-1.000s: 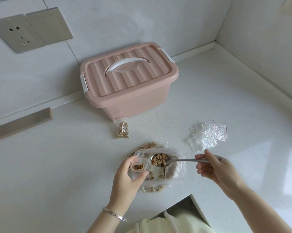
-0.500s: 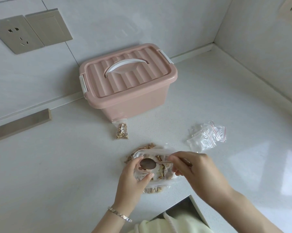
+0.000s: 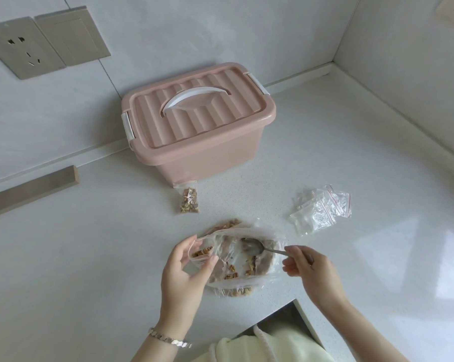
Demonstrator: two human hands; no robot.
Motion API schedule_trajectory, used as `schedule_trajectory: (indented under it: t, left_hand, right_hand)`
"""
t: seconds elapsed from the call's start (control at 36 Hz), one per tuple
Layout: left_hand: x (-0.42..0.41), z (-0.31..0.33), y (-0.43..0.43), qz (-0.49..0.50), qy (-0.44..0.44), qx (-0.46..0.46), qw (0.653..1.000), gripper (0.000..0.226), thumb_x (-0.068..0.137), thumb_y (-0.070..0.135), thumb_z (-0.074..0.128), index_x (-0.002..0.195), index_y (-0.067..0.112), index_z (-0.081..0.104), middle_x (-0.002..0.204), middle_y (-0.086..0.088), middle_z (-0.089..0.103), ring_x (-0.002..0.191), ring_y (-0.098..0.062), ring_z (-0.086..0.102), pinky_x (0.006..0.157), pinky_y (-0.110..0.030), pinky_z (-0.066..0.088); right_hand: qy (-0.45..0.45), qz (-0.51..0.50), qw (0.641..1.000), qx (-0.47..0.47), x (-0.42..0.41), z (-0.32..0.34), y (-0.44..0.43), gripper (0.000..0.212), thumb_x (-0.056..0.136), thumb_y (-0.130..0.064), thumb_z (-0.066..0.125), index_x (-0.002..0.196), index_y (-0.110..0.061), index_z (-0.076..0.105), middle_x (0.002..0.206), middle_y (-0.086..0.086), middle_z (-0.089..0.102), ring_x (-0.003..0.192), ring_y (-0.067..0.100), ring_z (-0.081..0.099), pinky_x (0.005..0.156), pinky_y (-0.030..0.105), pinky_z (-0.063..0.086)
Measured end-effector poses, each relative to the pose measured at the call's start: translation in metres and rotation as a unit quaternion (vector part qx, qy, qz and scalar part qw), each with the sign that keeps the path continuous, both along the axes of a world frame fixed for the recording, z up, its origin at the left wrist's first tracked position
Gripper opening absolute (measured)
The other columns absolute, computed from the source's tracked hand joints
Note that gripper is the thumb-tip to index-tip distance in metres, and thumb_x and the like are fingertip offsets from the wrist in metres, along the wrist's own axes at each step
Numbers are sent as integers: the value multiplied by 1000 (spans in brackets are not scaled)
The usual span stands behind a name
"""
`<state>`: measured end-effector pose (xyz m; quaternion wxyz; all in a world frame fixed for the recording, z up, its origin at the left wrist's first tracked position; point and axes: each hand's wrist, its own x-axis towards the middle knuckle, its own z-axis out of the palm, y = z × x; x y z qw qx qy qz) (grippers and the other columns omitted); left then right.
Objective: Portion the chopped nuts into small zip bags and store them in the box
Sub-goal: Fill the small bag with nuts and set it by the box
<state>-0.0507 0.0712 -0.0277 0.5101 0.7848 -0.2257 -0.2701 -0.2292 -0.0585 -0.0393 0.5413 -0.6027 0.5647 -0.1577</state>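
- Left hand (image 3: pixel 184 270): thumb and fingers are curled round the mouth of a small zip bag (image 3: pixel 203 251). They hold it open above the counter (image 3: pixel 90 257), near the front edge.
- Right hand (image 3: pixel 309 270): its fingertips pinch the handle end of a metal spoon (image 3: pixel 254 247), and the other fingers are loosely curled. The spoon bowl looks empty to us. It lies inside the big clear bag (image 3: pixel 262 232), just beside the small one.
- Step, as we judge it: a second portion is being filled, and this is the gap between scoops.
- Next move, as we judge it:
  - The spoon has to dig under the pieces in the big clear bag, lift level and tip into the held mouth.
  - The left hand must keep that mouth wide, because it looks hardly broader than the spoon bowl.
  - After that, the zip gets pressed shut.
- Chopped nuts (image 3: pixel 231 275): light brown, broken and uneven, walnut-like. We note them thinly scattered across the middle of the big clear bag and bunched at its far and near rims. A small cluster sits in the held bag.
- Filled bag (image 3: pixel 189 202): it lies flat with its top end against the foot of the box.
- Box (image 3: pixel 194 152): pink, with the lid (image 3: pixel 220 121) on and the white handle (image 3: pixel 194 96) down. It stands at the counter's back edge, against the wall. We reckon it needs opening before anything is stored.
- Empty bags (image 3: pixel 321 209): a crumpled clear heap with red zip lines, toward the counter's right side and well apart from the box.
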Motion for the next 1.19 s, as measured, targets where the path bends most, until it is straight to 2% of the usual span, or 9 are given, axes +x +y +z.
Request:
schedule_trajectory:
  t: [0.08,0.19,0.36,0.5,0.72,0.81,0.89,0.94,1.19]
  left_hand:
    - [0,3,2,-4,-3,7,1000,48,71,16,76,101,43,51,105,18,63,107,1,56,96,-21,41]
    - [-3,2,3,-13,0,23,1000,49,71,15,77,101,44,51,104,21,62,105,3,55,97,-23,42]
    - [-5,-6,5,-19,7,41,999,49,71,14,77,101,44,51,105,20,62,104,11,54,98,-24,42]
    - [-5,-9,4,-21,8,48,999,50,72,13,76,101,44,50,107,19,62,107,2,55,99,-25,42]
    - [-2,-13,4,-27,14,48,998,48,72,14,76,108,35,53,109,16,62,108,0,56,98,-25,43]
    - [-1,-14,3,-31,20,50,998,49,72,15,76,109,35,52,111,16,61,109,-3,56,92,-19,43]
    - [-1,-15,3,-38,26,51,998,49,72,15,76,111,34,52,113,14,61,110,-7,56,82,-9,40]
    - [-2,-15,2,-44,25,48,998,49,72,15,76,109,36,52,113,14,61,109,-6,56,81,-8,40]
    - [-4,-17,2,-62,20,59,996,50,73,16,75,108,40,50,116,16,59,111,-9,55,90,-19,42]
  right_hand:
    - [-13,0,1000,1,8,-16,1,18,95,-17,48,96,-18,66,75,0,70,73,11,67,70,24,55]
    - [-26,38,999,1,19,-29,2,19,95,-16,46,103,-19,63,81,-2,69,78,9,66,69,18,53]
    - [-45,79,995,52,26,-35,2,21,95,-14,47,104,-16,65,81,2,68,75,15,66,71,26,56]
    - [-56,88,988,113,23,-34,3,21,95,-15,47,100,-11,67,79,12,69,73,20,66,67,24,55]
    - [-85,16,967,240,17,-29,3,26,96,-18,47,96,-1,67,75,14,69,66,21,66,64,24,57]
    - [-94,-19,959,268,12,-26,2,31,97,-22,44,93,-1,67,75,15,69,67,22,65,62,23,56]
    - [-100,-39,954,280,6,-24,1,33,97,-23,43,94,-1,66,73,15,69,65,21,65,58,22,55]
    - [-99,-45,954,280,1,-23,0,33,97,-24,43,96,0,66,73,15,69,64,21,65,57,22,55]
    - [-90,-73,959,259,-21,-16,-8,36,96,-28,43,94,-1,67,68,13,68,60,19,63,56,21,55]
